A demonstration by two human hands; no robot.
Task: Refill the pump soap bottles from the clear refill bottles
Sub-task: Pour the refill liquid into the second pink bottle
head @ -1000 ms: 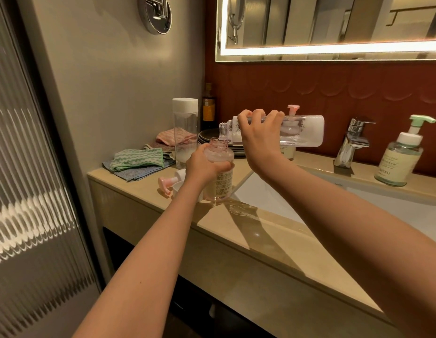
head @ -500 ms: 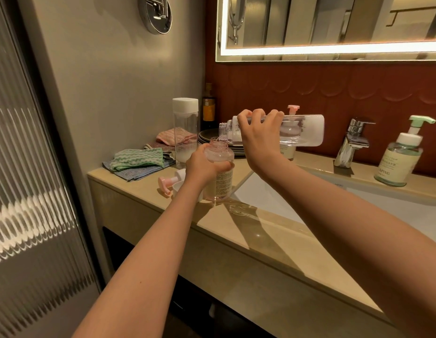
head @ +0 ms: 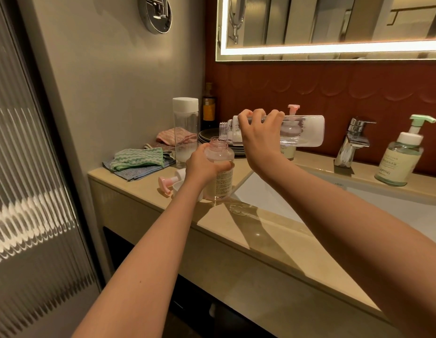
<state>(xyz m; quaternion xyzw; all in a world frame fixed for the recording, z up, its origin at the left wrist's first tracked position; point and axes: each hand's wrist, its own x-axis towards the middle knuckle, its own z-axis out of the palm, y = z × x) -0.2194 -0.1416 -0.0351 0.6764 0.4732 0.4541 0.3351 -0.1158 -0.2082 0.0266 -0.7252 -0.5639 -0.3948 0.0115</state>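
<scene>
Vanity counter (head: 273, 237), faucet (head: 353, 142) at back. Left of faucet: your left hand (head: 203, 165) wraps uncapped pump bottle (head: 222, 184) standing on counter; your right hand (head: 259, 140) curls round refill bottle (head: 307, 130), held level above its neck. Plastic likely light, slippery: grip mid-body.

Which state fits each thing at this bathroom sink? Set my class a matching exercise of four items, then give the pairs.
1 refill bottle
2 open soap bottle
3 pink pump head
4 green-pump bottle

a lying on the counter
b upright, gripped by the left hand
c standing right of the tap
d tipped level in the right hand

Pairs: 1-d, 2-b, 3-a, 4-c
</scene>
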